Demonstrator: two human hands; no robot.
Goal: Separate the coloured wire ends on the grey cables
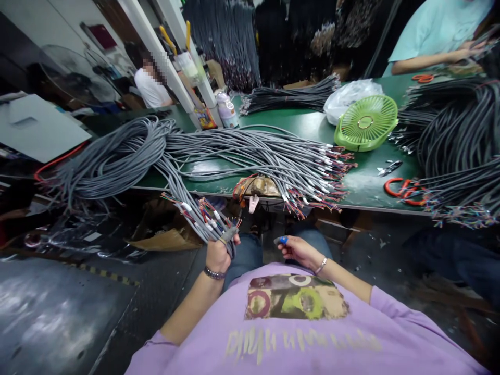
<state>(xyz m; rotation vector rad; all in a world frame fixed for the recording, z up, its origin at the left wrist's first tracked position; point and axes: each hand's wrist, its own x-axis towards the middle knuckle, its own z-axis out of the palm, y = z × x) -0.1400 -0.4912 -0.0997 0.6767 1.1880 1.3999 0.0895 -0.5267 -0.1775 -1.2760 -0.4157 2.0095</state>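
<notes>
My left hand [217,253] is closed around a bunch of grey cables [195,211] just below the table edge; their stripped ends show coloured wires. The bunch runs up to a large coil of grey cables [117,156] on the green table [304,127]. My right hand [297,249] is over my lap, fingers pinched on a small blue-tipped tool [281,240]. A second spread of grey cables [281,159] with coloured ends lies across the table ahead of me.
A green fan [366,124] lies on the table by a plastic bag [349,96]. Red-handled scissors [400,188] and small snips [388,168] lie at right beside black cable bundles [457,140]. Another person in a light shirt [433,31] works opposite.
</notes>
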